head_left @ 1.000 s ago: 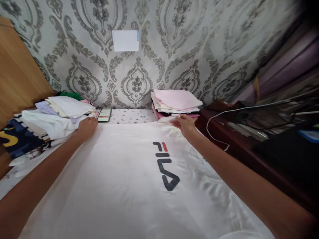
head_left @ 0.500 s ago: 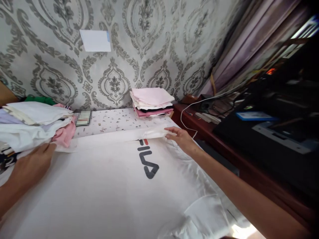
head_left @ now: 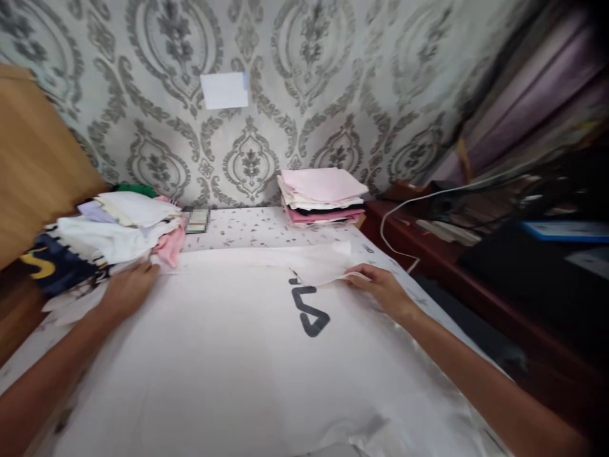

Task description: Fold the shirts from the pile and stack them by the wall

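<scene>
A white T-shirt [head_left: 214, 355] with dark lettering lies spread across the surface in front of me. Its far side is folded over towards me, and the flap covers part of the print. My right hand [head_left: 383, 292] pinches the flap's edge at the right, just beyond the lettering. At the far left, my left hand [head_left: 130, 289] has its fingers closed on the shirt's edge, beside a pile of clothes; its fingertips are partly hidden.
Loose clothes [head_left: 118, 231] are heaped at the left, near a wooden panel [head_left: 38, 152]. A folded stack of pink and white clothes [head_left: 323, 187] stands by the patterned wall. A white cable [head_left: 385, 225] runs over a dark red desk [head_left: 419, 251] at the right.
The view has swung left. My right hand has drawn the flap towards me, and it now hides more of the lettering. My left hand stays at the shirt's left edge.
</scene>
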{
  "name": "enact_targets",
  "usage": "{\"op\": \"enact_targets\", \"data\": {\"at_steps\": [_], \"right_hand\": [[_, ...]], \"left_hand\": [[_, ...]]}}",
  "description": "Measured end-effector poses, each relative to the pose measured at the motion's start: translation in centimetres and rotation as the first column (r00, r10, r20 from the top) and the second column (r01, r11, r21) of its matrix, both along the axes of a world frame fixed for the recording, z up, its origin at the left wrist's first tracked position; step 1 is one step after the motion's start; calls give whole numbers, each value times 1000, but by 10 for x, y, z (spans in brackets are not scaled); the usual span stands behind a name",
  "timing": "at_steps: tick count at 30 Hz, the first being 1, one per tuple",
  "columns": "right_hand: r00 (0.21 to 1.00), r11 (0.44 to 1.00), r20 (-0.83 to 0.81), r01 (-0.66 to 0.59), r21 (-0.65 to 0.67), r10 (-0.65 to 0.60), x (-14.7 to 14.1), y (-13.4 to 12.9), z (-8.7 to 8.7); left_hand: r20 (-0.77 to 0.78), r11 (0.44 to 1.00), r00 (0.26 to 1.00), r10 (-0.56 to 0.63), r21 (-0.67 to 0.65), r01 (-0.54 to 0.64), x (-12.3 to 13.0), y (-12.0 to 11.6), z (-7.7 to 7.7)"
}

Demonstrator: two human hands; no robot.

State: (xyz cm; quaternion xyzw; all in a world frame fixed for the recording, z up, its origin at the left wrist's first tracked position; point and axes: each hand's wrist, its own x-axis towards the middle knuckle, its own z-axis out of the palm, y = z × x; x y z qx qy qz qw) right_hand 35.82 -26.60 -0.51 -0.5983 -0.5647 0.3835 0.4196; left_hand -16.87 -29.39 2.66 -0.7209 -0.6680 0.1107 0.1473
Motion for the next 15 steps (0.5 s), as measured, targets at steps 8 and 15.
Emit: {"op": "enact_targets", "data": {"at_steps": [8, 15], "right_hand": [[971, 995, -227, 88, 43, -76, 7, -4, 10], [978, 979, 113, -158, -132, 173, 30, -13, -2]], "left_hand": [[101, 991, 991, 89, 92, -98, -10, -11, 22], [280, 998, 959, -42, -28, 52, -36, -6, 4]]}}
